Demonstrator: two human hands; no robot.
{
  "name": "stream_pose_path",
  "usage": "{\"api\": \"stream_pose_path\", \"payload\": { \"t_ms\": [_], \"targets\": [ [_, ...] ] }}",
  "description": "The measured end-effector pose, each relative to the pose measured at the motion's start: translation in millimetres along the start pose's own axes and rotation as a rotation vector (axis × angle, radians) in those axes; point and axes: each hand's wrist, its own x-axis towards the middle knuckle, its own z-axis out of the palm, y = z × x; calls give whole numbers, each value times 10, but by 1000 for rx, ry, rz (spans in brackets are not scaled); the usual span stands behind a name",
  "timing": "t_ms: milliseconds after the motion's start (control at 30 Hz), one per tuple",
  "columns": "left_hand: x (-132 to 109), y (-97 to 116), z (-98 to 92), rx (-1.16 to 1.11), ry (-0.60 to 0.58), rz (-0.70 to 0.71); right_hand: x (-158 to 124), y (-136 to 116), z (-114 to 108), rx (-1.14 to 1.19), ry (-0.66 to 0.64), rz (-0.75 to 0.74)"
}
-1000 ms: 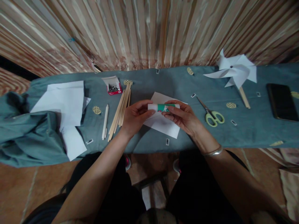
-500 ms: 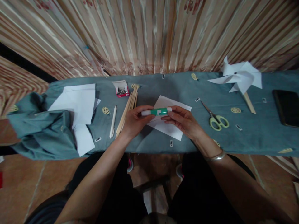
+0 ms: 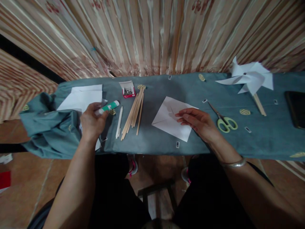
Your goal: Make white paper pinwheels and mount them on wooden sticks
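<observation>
My left hand (image 3: 92,122) grips a green and white glue stick (image 3: 110,107), its white end pointing right, above the sheets of white paper (image 3: 87,95). Over a square of white paper (image 3: 164,116) with cut lines running in from its corners hovers my right hand (image 3: 196,122), fingers stretched and slightly bent, nothing seen in them. Whether its fingertips touch the paper I cannot tell. A white pen (image 3: 119,122) and a bundle of thin wooden sticks (image 3: 133,111) lie between my hands.
Green-handled scissors (image 3: 225,122) lie right of my right hand. Farther right are a white paper pinwheel (image 3: 254,76) on a wooden stick and a dark phone (image 3: 295,108). A small red box (image 3: 129,93) of metal pins stands at the back. A curtain (image 3: 152,38) hangs behind the table.
The glue stick was held between both hands over the square paper. My right hand has let go, and my left hand has carried it left toward the sheets.
</observation>
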Motion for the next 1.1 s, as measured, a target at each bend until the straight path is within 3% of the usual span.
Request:
{"api": "stream_pose_path", "payload": {
  "t_ms": [167, 267, 333, 433, 533, 633, 733, 1100],
  "targets": [
    [-13, -61, -33, 278, -148, 139, 6, 5, -54, -69, 47, -45],
    [-49, 35, -72, 243, -61, 315, 6, 38, -139, -176, 92, -114],
    [-153, 199, -58, 148, -19, 465, -18, 70, -207, -278, 129, -172],
    [-457, 563, 109, 1, -91, 743, -91, 110, -297, -523, 186, -260],
    [-797, 919, 404, -54, -366, 992, -170, 127, -355, -776, 181, -394],
    [-981, 1136, 667, -33, -460, 1047, -222, 142, -387, -943, 120, -489],
    [-992, 1212, 808, -33, -474, 1057, -252, 162, -406, -1026, 59, -499],
    [-968, 1196, 824, -56, -417, 1105, -324, 129, -443, -1000, -16, -437]
  ]
}}
